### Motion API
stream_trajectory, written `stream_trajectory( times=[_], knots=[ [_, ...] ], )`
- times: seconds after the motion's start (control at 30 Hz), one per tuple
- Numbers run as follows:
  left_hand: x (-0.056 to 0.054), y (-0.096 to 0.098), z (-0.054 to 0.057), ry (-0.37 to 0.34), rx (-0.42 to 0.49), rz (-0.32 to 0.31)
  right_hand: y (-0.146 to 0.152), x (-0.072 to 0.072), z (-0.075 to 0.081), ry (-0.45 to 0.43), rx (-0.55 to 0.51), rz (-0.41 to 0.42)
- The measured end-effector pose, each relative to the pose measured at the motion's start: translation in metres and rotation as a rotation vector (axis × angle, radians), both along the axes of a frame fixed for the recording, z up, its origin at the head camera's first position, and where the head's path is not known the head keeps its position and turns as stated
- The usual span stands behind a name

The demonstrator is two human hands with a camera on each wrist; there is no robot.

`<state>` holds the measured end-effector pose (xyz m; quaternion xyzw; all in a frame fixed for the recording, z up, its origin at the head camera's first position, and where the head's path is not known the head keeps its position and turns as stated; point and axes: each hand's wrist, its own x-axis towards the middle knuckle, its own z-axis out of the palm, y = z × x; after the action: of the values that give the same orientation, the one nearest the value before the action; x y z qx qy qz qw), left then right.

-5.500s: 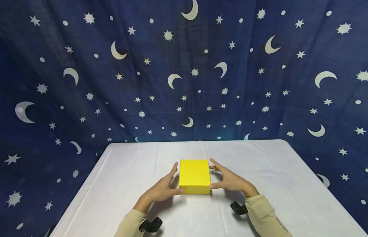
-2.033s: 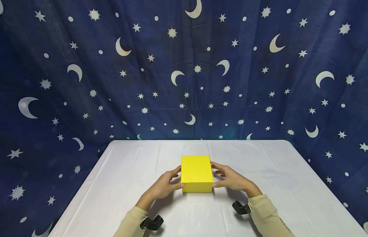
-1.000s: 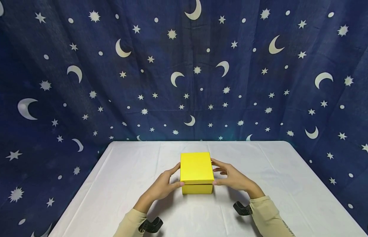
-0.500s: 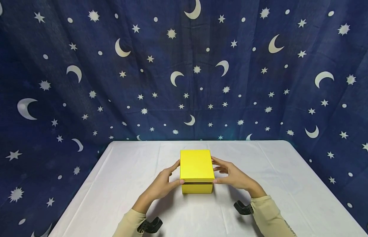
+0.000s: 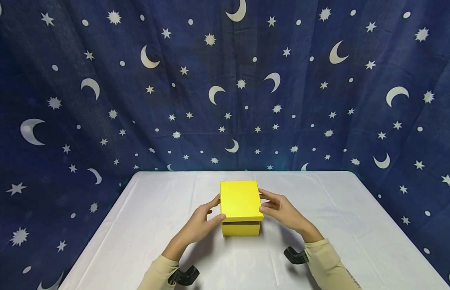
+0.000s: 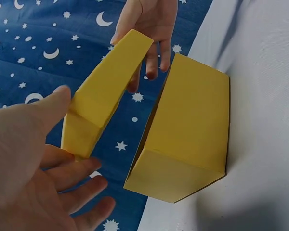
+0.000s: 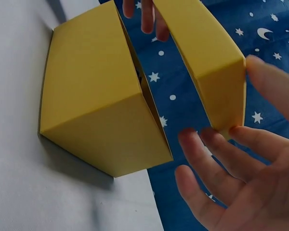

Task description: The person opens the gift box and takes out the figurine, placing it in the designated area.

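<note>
A yellow box lid (image 5: 241, 199) is held above its yellow box base (image 5: 241, 230) in the head view. My left hand (image 5: 198, 225) pinches the lid's left side, thumb at the near corner. On the opposite side my right hand (image 5: 285, 211) grips it the same way. Both wrist views show a gap between the lid (image 6: 106, 82) and the base (image 6: 188, 115), which rests on the table. In the right wrist view, a dark bit shows within the base (image 7: 96, 96); what lies inside is otherwise hidden.
A white cloth covers the table (image 5: 166, 193). Behind it hangs a dark blue curtain (image 5: 195, 104) with moons and stars. Black straps with cameras sit at the left wrist (image 5: 184, 276) and the right wrist (image 5: 295, 255).
The box was closed with my hands beside it. Both hands then took hold of the lid and raised it off the base, and the gap has widened. The base stays put.
</note>
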<state>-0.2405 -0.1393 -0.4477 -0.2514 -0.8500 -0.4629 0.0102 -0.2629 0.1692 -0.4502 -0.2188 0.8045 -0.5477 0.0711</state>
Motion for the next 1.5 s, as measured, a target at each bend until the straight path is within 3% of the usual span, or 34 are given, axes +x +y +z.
stream_trajectory(
  times=[0.6, 0.97, 1.17, 1.5],
  knots=[
    [-0.004, 0.0, 0.0, 0.044, 0.092, 0.062, -0.007, 0.0, -0.002, 0.015, -0.127, -0.015],
    [-0.002, 0.003, 0.001, 0.061, 0.107, 0.131, -0.014, 0.003, -0.003, 0.084, -0.155, -0.092],
    [-0.001, 0.004, 0.003, 0.073, 0.113, 0.191, -0.017, 0.004, -0.003, 0.085, -0.166, -0.113],
    [0.0, 0.003, 0.003, 0.103, 0.132, 0.221, -0.019, 0.005, -0.001, 0.074, -0.159, -0.151]
  ],
)
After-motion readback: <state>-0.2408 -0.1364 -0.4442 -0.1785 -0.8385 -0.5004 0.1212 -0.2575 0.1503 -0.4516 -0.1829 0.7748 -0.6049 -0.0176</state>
